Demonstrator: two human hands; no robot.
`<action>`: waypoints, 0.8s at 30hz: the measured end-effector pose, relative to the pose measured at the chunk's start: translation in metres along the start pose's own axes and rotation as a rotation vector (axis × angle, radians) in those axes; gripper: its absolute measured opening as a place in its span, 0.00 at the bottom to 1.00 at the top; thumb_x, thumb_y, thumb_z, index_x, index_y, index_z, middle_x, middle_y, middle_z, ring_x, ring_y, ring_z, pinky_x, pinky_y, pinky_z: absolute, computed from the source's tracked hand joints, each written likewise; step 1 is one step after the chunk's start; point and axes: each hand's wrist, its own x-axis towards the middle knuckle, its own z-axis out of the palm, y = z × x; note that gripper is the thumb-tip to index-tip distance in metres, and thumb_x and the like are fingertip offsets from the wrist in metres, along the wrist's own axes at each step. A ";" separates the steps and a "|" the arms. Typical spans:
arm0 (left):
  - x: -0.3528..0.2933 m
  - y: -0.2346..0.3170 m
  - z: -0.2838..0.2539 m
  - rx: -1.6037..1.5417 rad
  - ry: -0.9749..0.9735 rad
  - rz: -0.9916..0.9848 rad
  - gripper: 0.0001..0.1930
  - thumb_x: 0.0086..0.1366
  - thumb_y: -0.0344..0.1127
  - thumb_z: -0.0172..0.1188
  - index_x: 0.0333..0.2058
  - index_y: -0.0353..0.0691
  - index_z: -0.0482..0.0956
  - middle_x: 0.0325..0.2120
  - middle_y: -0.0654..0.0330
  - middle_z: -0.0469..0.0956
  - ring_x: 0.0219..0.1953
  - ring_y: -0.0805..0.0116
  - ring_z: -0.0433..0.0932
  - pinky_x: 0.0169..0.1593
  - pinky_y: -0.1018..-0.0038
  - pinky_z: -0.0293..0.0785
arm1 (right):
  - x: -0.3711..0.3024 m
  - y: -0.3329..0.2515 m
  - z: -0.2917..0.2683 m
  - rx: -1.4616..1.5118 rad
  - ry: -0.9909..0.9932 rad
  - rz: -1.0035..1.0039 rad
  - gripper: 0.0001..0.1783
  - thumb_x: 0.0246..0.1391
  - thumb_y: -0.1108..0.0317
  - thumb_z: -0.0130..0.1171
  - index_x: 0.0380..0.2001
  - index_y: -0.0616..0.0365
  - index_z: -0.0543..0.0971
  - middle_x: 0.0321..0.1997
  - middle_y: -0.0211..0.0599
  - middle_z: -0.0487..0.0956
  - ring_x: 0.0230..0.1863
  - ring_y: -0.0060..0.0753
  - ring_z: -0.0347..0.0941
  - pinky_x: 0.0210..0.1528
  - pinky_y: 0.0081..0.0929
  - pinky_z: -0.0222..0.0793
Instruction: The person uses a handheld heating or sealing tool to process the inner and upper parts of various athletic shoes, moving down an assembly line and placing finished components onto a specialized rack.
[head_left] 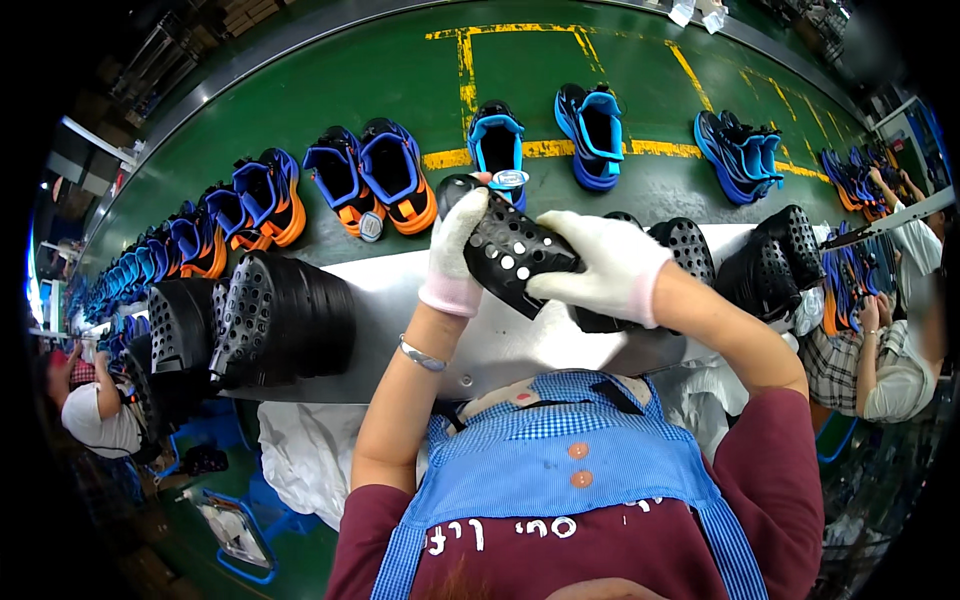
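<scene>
Black perforated insole point(510, 255) | left hand point(455, 250) fingers gripping | right hand point(600, 268) fingers seemingly clasping it too

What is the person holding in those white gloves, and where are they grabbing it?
A black perforated insole. The left hand grips its upper left end, with fingers over the edge; the right hand holds its right end.

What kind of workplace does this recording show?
Most likely a shoe factory assembly line: pairs of blue sandals ride a green conveyor belt, stacks of black perforated insoles sit on the metal workbench, and gloved hands hold one insole.
</scene>
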 end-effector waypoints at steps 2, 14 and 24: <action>0.005 0.001 -0.003 -0.013 0.078 0.093 0.14 0.63 0.39 0.60 0.45 0.43 0.73 0.36 0.61 0.76 0.37 0.69 0.79 0.42 0.71 0.79 | 0.012 0.003 0.014 0.010 0.040 -0.012 0.32 0.48 0.45 0.60 0.44 0.63 0.73 0.38 0.56 0.79 0.41 0.55 0.77 0.45 0.41 0.72; 0.069 0.002 -0.042 0.918 0.185 -0.043 0.28 0.69 0.55 0.45 0.51 0.33 0.73 0.37 0.53 0.79 0.29 0.69 0.80 0.29 0.74 0.78 | 0.038 0.040 -0.015 -0.327 0.057 0.160 0.24 0.52 0.48 0.55 0.31 0.63 0.74 0.26 0.52 0.79 0.32 0.54 0.78 0.38 0.44 0.73; 0.079 -0.003 -0.035 1.238 -0.114 0.079 0.28 0.58 0.35 0.57 0.59 0.40 0.69 0.40 0.51 0.80 0.41 0.62 0.79 0.49 0.71 0.73 | 0.036 0.067 -0.031 -0.407 0.174 0.135 0.23 0.51 0.48 0.57 0.30 0.62 0.74 0.26 0.54 0.78 0.33 0.56 0.77 0.38 0.45 0.72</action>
